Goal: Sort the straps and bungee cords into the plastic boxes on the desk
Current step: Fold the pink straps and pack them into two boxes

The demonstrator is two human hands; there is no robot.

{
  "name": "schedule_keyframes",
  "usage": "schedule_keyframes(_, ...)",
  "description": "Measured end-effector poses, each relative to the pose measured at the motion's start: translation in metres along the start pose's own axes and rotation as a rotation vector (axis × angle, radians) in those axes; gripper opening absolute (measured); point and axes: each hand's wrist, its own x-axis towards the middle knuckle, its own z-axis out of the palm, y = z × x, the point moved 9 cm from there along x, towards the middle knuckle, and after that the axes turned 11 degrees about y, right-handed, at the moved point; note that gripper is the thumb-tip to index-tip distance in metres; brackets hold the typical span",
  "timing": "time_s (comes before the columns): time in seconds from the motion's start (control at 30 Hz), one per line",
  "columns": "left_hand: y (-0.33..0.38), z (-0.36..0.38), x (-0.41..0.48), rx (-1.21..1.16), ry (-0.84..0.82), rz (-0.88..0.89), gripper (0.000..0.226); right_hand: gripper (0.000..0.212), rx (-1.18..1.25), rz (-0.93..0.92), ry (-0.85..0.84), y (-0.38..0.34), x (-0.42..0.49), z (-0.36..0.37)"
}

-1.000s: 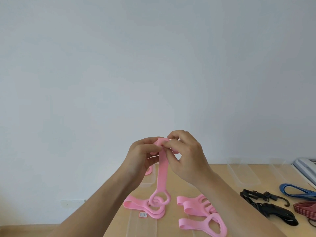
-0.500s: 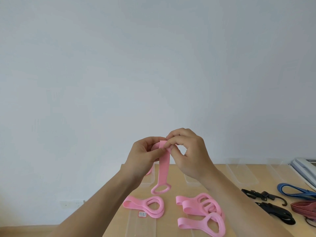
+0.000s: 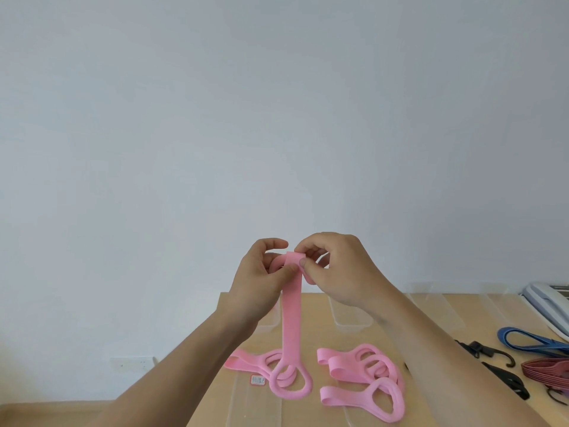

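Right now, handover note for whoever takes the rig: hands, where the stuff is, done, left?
Both hands up: left hand and right hand pinch the top end of the held pink strap; its ring end hangs low over the desk.
A single pink strap lies behind that ring, a pile of pink straps to its right, on clear plastic; box or lid, cannot tell.
Black bungee cords, blue strap and dark red cords lie loose at the right.
Clear boxes at the back show nothing inside.
Done: nothing clearly sorted. Left: box the held strap, then the rest.

Matt pink rubbery strap (image 3: 291, 315); pale wooden desk (image 3: 431, 349).
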Motion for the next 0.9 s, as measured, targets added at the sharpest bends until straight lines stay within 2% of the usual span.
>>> schedule_keyframes(0.17,-0.005,-0.002,-0.002,-0.069,0.023,-0.031,0.056,0.019,-0.029,-0.031,0.040,-0.002,-0.002,-0.001)
schedule_keyframes(0.4,-0.012,-0.006,-0.005,-0.072,0.060,-0.110,0.060,0.012,-0.013,-0.098,0.101,-0.007,-0.009,-0.004)
schedule_keyframes(0.5,-0.012,-0.005,-0.006,-0.053,0.055,-0.076,0.046,0.012,-0.014,-0.114,0.093,-0.009,-0.009,-0.004)
schedule_keyframes(0.63,-0.014,-0.009,-0.005,-0.040,0.101,-0.070,0.037,0.013,0.066,-0.028,0.064,-0.003,-0.009,-0.004)
schedule_keyframes(0.77,-0.016,-0.007,-0.007,-0.077,0.089,-0.136,0.046,0.013,0.099,-0.013,0.151,-0.003,-0.009,-0.011)
schedule_keyframes(0.9,-0.015,-0.005,-0.012,-0.093,0.073,-0.193,0.031,0.014,0.096,-0.074,0.222,-0.012,-0.010,-0.019)
